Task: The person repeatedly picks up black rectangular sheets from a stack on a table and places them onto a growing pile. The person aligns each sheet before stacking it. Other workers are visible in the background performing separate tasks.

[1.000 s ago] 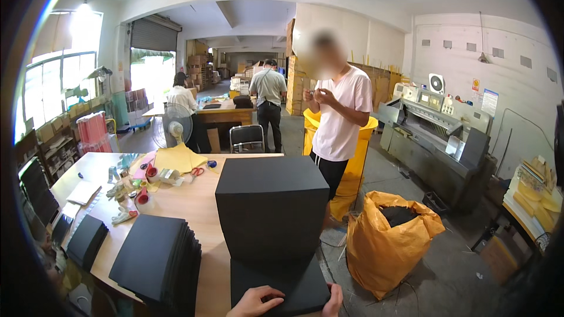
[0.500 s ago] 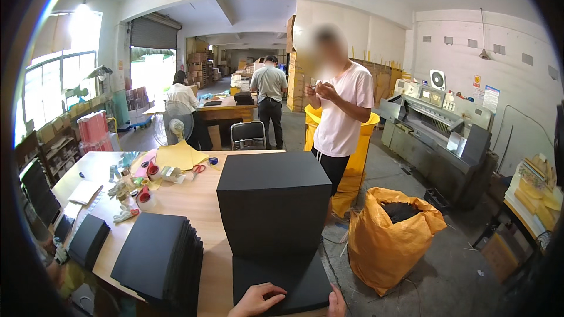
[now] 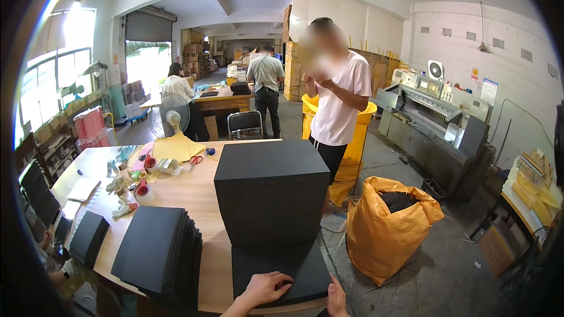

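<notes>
A low stack of black sheets [image 3: 294,270] lies at the table's near edge, right in front of me. My left hand [image 3: 267,289] rests on top of it, fingers loosely bent and thumb apart, with nothing gripped. Along the stack's right edge stands my right hand [image 3: 336,300], its fingers straight against the side; its lower part is cut off by the picture's edge. Directly behind rises a tall block of black sheets [image 3: 267,208]. To the left is another black stack [image 3: 154,252] with uneven edges, and beyond it a smaller black stack [image 3: 90,238].
Red-handled scissors [image 3: 195,162], tape rolls [image 3: 143,192], gloves [image 3: 124,209] and yellow paper [image 3: 176,148] lie on the table's far left. An orange sack [image 3: 385,240] of black scraps stands on the floor at right. Across the table stands a person [image 3: 341,94] in a pale shirt.
The whole view has tilted slightly down. My left hand has shifted a little to the right on the sheets, its fingers more bent. The right hand stays at the stack's edge.
</notes>
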Tool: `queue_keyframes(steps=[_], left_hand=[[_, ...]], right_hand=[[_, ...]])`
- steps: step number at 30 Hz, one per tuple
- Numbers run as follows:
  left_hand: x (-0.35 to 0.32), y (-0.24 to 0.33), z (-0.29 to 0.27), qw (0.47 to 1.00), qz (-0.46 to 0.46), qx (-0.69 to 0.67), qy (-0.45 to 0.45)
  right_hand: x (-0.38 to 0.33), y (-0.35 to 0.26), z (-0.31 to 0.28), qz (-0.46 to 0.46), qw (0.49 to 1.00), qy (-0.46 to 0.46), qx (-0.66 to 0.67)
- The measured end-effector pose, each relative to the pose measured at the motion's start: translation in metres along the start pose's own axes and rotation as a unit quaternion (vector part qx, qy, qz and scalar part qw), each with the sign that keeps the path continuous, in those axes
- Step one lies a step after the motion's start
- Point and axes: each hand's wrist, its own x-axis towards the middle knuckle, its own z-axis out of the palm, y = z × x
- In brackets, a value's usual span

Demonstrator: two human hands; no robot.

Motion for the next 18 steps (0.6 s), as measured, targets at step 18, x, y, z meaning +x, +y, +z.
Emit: queue_keyframes(steps=[18], left_hand=[[-0.01, -0.002, -0.002, 0.994, 0.024, -0.055, 0.092]], right_hand=[[0.136, 0.038, -0.128, -0.101, 0.956, -0.204, 0.187]])
